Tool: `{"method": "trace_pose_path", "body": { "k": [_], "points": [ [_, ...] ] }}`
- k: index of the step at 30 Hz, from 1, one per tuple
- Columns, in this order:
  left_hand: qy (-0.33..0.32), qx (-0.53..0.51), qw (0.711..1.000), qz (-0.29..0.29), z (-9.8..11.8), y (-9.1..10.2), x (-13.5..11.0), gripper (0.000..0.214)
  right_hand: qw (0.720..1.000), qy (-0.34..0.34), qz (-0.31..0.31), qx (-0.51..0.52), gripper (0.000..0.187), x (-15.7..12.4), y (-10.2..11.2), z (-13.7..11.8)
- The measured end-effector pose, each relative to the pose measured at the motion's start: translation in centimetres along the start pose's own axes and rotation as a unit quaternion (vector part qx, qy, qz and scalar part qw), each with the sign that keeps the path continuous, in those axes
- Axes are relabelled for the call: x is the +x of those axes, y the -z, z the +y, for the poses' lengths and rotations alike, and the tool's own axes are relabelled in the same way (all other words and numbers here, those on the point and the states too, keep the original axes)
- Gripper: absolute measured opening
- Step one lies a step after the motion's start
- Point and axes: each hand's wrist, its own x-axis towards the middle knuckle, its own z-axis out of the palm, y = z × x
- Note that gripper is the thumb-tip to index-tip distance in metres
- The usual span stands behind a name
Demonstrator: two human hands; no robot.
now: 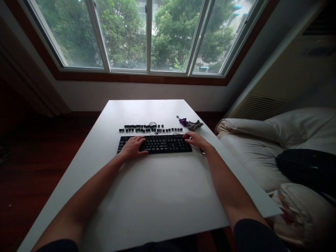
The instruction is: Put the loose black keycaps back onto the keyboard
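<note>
A black keyboard point(162, 143) lies across the white table, wires curling at its back edge. My left hand point(133, 147) rests on its left part, fingers stretched over the keys and the thumb spread along the front edge. At the keyboard's right end is my right hand point(196, 139), its fingers pinched together close to the back corner. What they hold, if anything, is too small to make out. Behind the keyboard, loose black keycaps point(173, 130) stand in two rough rows. A small dark object point(202, 151) lies below my right wrist, partly hidden.
A purple and grey cloth point(193, 125) lies crumpled on the table point(162, 196), right of the keycaps. To the right stands a pale sofa point(249, 147) with a black bag point(307, 171) on it. A window point(149, 38) is set in the wall beyond the table.
</note>
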Motion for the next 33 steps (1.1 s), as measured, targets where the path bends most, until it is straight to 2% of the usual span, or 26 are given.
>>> {"method": "trace_pose_path", "body": {
  "k": [6, 12, 21, 27, 33],
  "points": [
    [-0.002, 0.001, 1.000, 0.000, 0.1, 0.1, 0.0, 0.070, 1.000, 0.011, -0.008, -0.014, 0.024, 0.0, 0.2, -1.2],
    [-0.006, 0.003, 1.000, 0.001, 0.1, 0.0, 0.0, 0.070, 1.000, 0.007, -0.015, 0.000, 0.027, 0.0, 0.3, -1.3],
    [-0.004, 0.001, 1.000, 0.001, 0.1, 0.0, 0.0, 0.069, 1.000, -0.013, -0.009, 0.000, 0.016, 0.1, 0.2, -0.1],
    [-0.006, 0.000, 1.000, 0.003, 0.1, 0.0, 0.0, 0.069, 1.000, -0.021, 0.002, -0.001, 0.017, 0.2, 0.0, 1.1],
    [-0.008, 0.003, 1.000, 0.003, 0.0, -0.1, 0.0, 0.070, 0.998, -0.044, -0.003, 0.043, 0.019, 0.2, -0.2, 1.6]
  ]
}}
